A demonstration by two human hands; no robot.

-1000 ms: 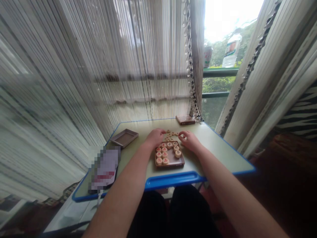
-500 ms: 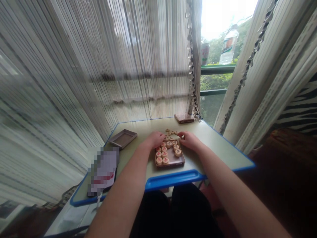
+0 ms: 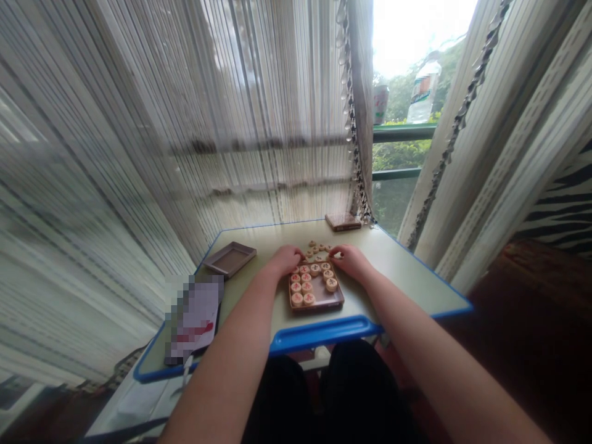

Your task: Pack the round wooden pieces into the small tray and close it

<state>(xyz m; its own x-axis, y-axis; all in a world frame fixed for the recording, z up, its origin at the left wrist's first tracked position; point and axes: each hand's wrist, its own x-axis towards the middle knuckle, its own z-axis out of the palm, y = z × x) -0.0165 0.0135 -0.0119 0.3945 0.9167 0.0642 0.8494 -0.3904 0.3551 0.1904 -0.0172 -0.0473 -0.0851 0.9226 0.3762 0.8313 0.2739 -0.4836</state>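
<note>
A shallow brown tray [image 3: 329, 297] holds round wooden Chinese chess pieces, with red-marked ones [image 3: 296, 287] in two columns on the left. Dark-marked pieces [image 3: 331, 284] line its far and right sides, and bare tray floor shows near the front. At the far left corner, my left hand [image 3: 287, 259] has its fingers curled in; whatever they hold is hidden. My right hand [image 3: 351, 259] is beside the far right corner, thumb and forefinger closed on a small chess piece [image 3: 328, 257]. Beyond the tray lies a loose group of pieces [image 3: 316, 249].
An empty brown tray or lid [image 3: 231, 259] lies to the left on the blue-edged table [image 3: 398, 277]. A flat brown box [image 3: 343, 222] sits at the back. A blurred phone-like device [image 3: 194, 320] with a white cable is front left. Curtains hang behind.
My right hand has drawn slightly toward the tray's far right corner. The left hand has shifted a little left, off the pieces at the far edge. The camera view moved slightly.
</note>
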